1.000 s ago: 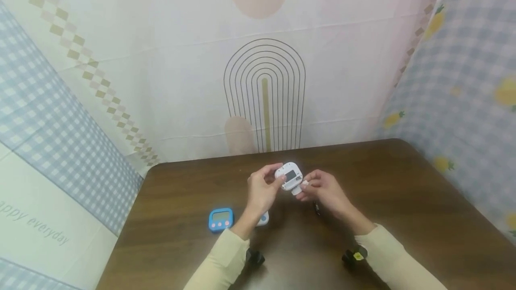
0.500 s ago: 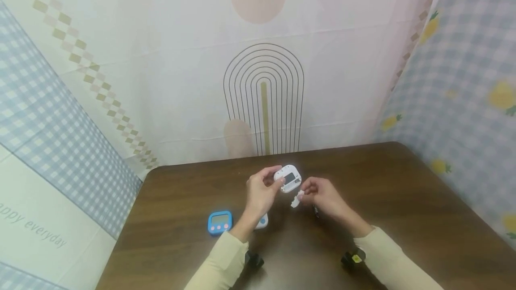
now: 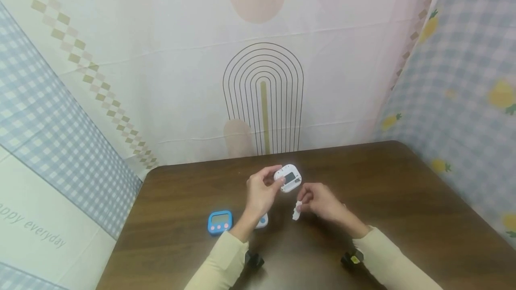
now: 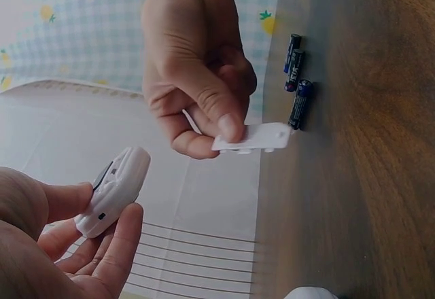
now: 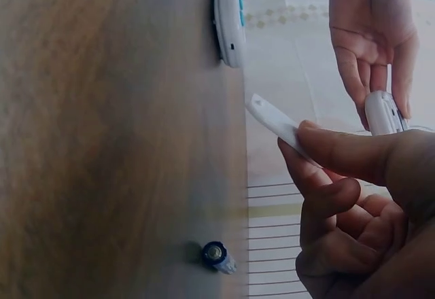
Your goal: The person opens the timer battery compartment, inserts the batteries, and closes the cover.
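My left hand [image 3: 262, 191] holds a white kitchen timer [image 3: 291, 174] above the table, thumb on its back face and fingers underneath. The back faces up, its battery compartment uncovered. My right hand [image 3: 322, 201] pinches a small white battery cover [image 4: 262, 136] between thumb and forefinger, apart from the timer. Small notched tabs show along one edge of the cover. Three dark AAA batteries [image 4: 296, 75] lie on the table beyond the right hand in the left wrist view; in the head view that hand mostly hides them.
A blue timer [image 3: 220, 223] with a grey display and pink buttons lies left of the left forearm. Another white timer [image 3: 263, 221] lies partly hidden under that wrist. The dark wooden table [image 3: 181, 191] meets a patterned cloth backdrop [image 3: 193, 102] at its far edge.
The battery cover has come away from the timer's back in my right hand and moved down toward me. My left hand keeps the timer nearly in place.
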A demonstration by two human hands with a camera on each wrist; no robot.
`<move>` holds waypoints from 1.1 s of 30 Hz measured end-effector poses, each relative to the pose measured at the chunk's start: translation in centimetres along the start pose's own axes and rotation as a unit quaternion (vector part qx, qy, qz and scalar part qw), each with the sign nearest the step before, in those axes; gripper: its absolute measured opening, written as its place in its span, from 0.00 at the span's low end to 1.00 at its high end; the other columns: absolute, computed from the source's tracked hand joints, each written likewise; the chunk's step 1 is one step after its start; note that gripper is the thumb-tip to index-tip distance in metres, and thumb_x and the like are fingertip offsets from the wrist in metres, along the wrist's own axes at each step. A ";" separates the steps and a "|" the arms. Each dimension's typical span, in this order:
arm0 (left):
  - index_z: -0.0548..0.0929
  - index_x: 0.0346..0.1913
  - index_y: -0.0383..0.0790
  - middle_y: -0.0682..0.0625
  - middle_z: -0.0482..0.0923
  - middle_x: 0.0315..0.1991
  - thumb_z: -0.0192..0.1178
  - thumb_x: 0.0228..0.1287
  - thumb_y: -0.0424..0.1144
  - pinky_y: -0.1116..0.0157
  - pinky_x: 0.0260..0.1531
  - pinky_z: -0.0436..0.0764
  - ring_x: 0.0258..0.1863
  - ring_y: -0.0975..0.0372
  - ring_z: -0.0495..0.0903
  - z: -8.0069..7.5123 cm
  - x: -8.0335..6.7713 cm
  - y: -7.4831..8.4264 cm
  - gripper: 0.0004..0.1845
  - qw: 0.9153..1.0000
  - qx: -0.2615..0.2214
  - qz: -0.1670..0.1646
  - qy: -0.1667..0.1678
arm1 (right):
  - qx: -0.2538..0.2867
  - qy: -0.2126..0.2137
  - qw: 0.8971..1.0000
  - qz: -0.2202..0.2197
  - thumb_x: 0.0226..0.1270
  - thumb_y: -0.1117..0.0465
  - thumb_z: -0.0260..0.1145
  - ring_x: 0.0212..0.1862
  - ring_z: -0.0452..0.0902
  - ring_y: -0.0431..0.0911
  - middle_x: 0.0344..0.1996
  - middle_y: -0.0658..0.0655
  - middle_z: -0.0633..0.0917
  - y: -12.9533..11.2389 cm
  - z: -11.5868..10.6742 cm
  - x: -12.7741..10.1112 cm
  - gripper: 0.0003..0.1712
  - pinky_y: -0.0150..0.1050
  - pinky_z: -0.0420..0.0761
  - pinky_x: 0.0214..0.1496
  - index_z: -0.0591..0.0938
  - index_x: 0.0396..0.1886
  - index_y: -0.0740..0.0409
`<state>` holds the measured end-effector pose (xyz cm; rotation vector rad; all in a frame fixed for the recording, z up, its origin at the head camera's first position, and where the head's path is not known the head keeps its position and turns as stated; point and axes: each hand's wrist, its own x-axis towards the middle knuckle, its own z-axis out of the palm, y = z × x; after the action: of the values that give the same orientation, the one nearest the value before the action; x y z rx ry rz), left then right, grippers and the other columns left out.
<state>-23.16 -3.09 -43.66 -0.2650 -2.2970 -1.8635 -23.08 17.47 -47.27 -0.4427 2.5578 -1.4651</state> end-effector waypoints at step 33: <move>0.89 0.56 0.38 0.41 0.90 0.49 0.73 0.65 0.30 0.69 0.35 0.89 0.41 0.56 0.89 0.1 0.0 -0.2 0.16 1.000 0.001 0.006 -0.008 | -0.214 0.009 0.977 0.003 0.55 0.67 0.81 0.28 0.77 0.39 0.24 0.44 0.84 -0.1 1.5 -0.9 0.11 0.38 0.80 0.33 0.87 0.33 0.52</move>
<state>-23.18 -3.05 -43.89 -0.2938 -2.3021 -1.8588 -21.82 16.46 -47.92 -0.4729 2.8828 -0.9095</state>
